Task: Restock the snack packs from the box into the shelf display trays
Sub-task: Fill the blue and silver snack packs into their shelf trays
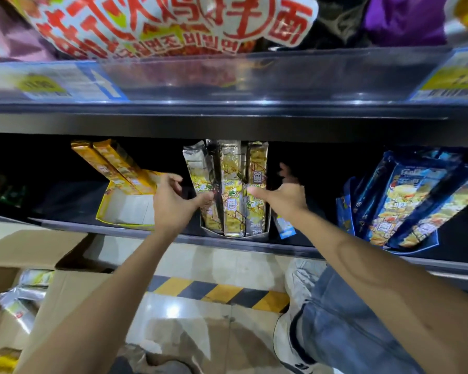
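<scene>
Your left fingers [174, 181] hang loosely curled and grip nothing, while the thumb of your left hand [173, 205] touches the leftmost of 3 silver-and-yellow snack packs [231, 190]. Your right hand [287, 197] is spread wide, thumb laid straight against the rightmost pack, its fingers reaching past into the dark at 12 o'clock. The packs stand upright in a grey display tray [238, 234] at the front of the shelf [295, 248]. At 9 o'clock from it sits a yellow tray [125, 211] with yellow cartons leaning; at 3 o'clock, blue packs [405, 201]. The cardboard box [65, 287], at 7 o'clock on the floor, shows more packs inside.
</scene>
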### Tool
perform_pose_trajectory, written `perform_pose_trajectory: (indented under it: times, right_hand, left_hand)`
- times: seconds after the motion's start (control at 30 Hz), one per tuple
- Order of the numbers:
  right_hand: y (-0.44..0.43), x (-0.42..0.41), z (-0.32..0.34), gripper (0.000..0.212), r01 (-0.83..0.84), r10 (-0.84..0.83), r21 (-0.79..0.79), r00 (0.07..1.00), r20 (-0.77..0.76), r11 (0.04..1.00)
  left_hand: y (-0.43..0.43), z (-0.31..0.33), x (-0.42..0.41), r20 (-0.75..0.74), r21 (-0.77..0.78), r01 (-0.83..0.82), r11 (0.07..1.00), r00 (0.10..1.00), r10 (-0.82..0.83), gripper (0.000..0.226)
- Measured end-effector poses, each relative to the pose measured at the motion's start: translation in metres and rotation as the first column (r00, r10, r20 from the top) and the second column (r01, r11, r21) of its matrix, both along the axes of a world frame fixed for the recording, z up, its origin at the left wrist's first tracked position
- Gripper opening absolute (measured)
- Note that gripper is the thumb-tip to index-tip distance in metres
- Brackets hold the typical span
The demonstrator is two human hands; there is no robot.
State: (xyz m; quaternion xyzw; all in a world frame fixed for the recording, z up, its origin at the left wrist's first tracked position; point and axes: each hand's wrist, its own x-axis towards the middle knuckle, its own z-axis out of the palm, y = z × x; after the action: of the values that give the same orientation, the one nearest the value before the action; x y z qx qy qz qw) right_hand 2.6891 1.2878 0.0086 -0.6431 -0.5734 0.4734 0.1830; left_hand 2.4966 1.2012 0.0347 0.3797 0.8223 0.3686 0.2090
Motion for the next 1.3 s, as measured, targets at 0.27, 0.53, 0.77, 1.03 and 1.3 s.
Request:
perform_pose_trajectory:
  times: [0.27,0.53,0.77,1.03,1.3]
  right_hand:
    - [0.033,-0.02,-0.009,0.135,-0.392,0.386,-0.385,0.917,-0.097,0.835]
    - [0.026,-0.024,-0.014,0.128,-0.364,0.397,-0.389,0.918,0.003,0.846]
    - [0.021,-0.012,0.005,0.125,-0.328,0.372,-0.274,0.92,0.124,0.904]
    - [0.016,-0.015,0.019,0.095,-0.412,0.468,-0.277,0.865,0.181,0.868]
    - [0.023,-0.022,0.015,0.14,-0.408,0.399,0.03,0.903,0.157,0.913]
  left_hand:
    - [0.037,-0.031,-0.024,0.403,-0.364,0.427,0.828,0.873,-0.274,0.096]
    - [0.037,-0.047,-0.026,0.38,-0.301,0.375,0.877,0.89,-0.25,0.133]
    - [0.039,-0.038,-0.011,0.315,-0.275,0.361,0.891,0.91,-0.271,0.115]
    - [0.033,-0.044,-0.021,0.204,-0.216,0.342,0.915,0.932,-0.3,0.141]
    - [0.026,-0.042,-0.014,0.144,-0.164,0.301,0.939,0.949,-0.279,0.103]
